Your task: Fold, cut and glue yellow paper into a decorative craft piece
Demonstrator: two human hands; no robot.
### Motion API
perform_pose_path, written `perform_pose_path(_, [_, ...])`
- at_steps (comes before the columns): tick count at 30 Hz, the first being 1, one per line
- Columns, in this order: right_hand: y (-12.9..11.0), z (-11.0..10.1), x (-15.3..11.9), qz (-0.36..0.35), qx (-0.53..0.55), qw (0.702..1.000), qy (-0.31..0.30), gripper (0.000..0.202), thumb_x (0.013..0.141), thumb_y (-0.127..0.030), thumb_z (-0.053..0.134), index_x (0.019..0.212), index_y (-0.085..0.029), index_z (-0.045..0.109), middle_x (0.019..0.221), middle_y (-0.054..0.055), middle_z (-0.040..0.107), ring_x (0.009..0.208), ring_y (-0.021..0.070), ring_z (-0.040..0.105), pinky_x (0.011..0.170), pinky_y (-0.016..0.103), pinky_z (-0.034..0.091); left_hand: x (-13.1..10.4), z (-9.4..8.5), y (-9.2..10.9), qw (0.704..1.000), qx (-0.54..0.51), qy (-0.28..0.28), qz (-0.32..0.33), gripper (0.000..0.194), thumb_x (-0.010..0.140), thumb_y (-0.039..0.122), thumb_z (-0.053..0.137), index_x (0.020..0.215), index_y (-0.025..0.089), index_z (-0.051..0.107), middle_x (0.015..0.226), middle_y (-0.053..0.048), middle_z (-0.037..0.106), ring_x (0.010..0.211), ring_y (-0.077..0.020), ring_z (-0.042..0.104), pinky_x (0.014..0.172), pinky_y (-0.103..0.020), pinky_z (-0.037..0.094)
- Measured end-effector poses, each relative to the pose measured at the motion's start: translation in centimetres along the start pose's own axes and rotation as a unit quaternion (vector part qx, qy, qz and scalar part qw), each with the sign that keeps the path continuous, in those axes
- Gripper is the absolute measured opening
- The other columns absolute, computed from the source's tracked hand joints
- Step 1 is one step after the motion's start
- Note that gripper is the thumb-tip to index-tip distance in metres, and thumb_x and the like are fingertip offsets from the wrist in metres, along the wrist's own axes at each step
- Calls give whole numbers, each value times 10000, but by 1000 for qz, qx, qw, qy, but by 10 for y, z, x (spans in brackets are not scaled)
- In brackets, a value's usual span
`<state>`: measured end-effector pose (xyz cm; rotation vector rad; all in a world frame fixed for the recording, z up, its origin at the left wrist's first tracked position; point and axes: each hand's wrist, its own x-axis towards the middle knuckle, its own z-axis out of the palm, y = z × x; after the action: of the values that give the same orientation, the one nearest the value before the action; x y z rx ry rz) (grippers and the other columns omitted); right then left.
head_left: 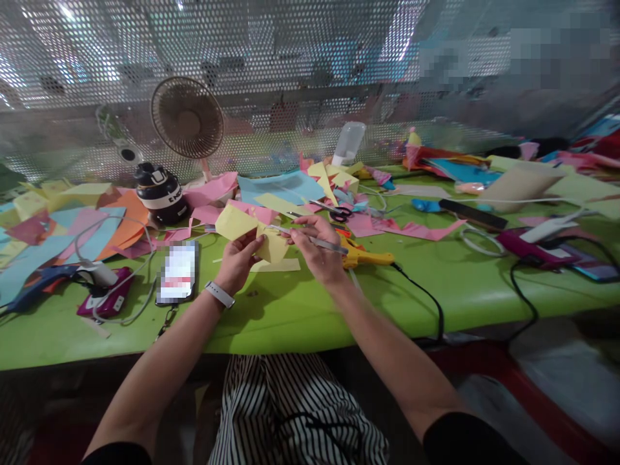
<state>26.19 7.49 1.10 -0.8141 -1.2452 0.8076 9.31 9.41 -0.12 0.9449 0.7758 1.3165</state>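
My left hand (238, 263) is closed on a folded piece of yellow paper (237, 223), pinching it between thumb and fingers. My right hand (317, 248) grips a slim silver tool (329, 245), shaped like tweezers, whose thin tip reaches over the yellow paper. Both hands are above the green tabletop, close together. Just to the right of my right hand lies a yellow glue gun (368, 257), partly covered by the hand. Scissors with dark handles (340, 212) rest behind it among paper scraps.
A phone (178, 272) and a purple power strip (109, 294) with cables lie at left. Behind stand a black bottle (162, 197) and a fan (188, 117). Another purple strip (537, 248) is at right. Coloured paper, including a blue sheet (281, 187), covers the back.
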Motion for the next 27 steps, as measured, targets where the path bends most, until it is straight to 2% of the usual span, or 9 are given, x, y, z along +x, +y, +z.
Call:
perform_pose_path(7, [-2,0,1,3,-14,1000,-9,429,791,-590,728,962,-240,548,710,10,740,710,206,748,649,328,589,-1,-1,0,1000,21,-11,-2,477,635,351,913,1041,158,754,1101,-90,757,782,-142,685,588,-213,545])
perform_pose_path(17, [-3,-3,3,9,-13,1000,-18,447,792,-588,727,993,-240,532,697,2,729,744,218,753,663,330,582,-1,-1,2,999,29,-29,-3,476,644,358,905,1045,154,749,1071,-106,771,802,-177,708,623,-246,562])
perform_pose_path(27, [-5,-4,6,26,-2,999,-23,471,750,-589,762,971,-238,540,669,-12,718,694,216,746,634,327,578,-1,-3,2,999,37,-32,-9,477,640,363,909,1032,143,749,1025,-108,780,826,-194,723,679,-270,584])
